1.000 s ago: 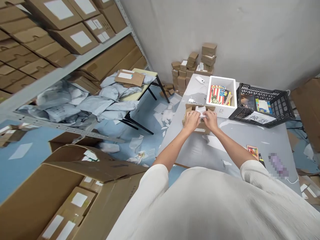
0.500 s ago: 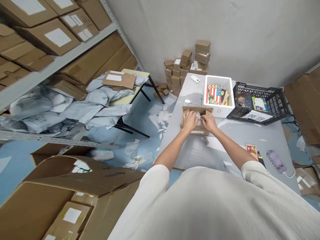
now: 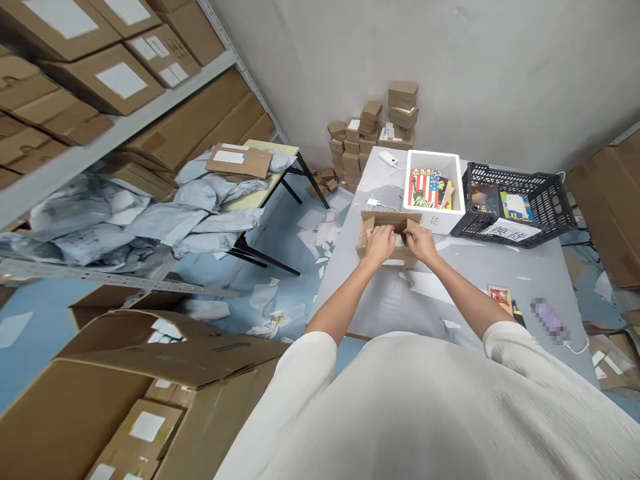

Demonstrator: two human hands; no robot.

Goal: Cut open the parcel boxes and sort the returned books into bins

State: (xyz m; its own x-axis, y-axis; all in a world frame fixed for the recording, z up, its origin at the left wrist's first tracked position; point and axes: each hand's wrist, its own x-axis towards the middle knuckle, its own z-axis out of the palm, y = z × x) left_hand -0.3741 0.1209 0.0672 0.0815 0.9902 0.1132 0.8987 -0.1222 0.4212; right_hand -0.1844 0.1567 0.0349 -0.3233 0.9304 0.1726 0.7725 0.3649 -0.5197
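A small cardboard box (image 3: 406, 261) stands on the grey table with its top flaps raised. My left hand (image 3: 381, 244) lies over the box's left part, fingers bent down into the opening. Beside those fingertips a bit of whitish material shows inside, too small to name. At the right side of the opening, my right hand (image 3: 421, 244) has its fingers closed on the cardboard edge. Whatever lies deeper in the box is hidden by both hands.
Behind the box are a white foam box (image 3: 411, 213) of books and a black plastic crate (image 3: 550, 223). Paper scraps lie on the grey table (image 3: 345, 293). Grey mailer bags (image 3: 165, 223) cover the shelf at left; a large open carton (image 3: 235, 367) stands near me.
Clear plastic between my hands has mostly dropped from sight in the box. My right fingers have shifted to the box's right edge. The view has turned slightly.
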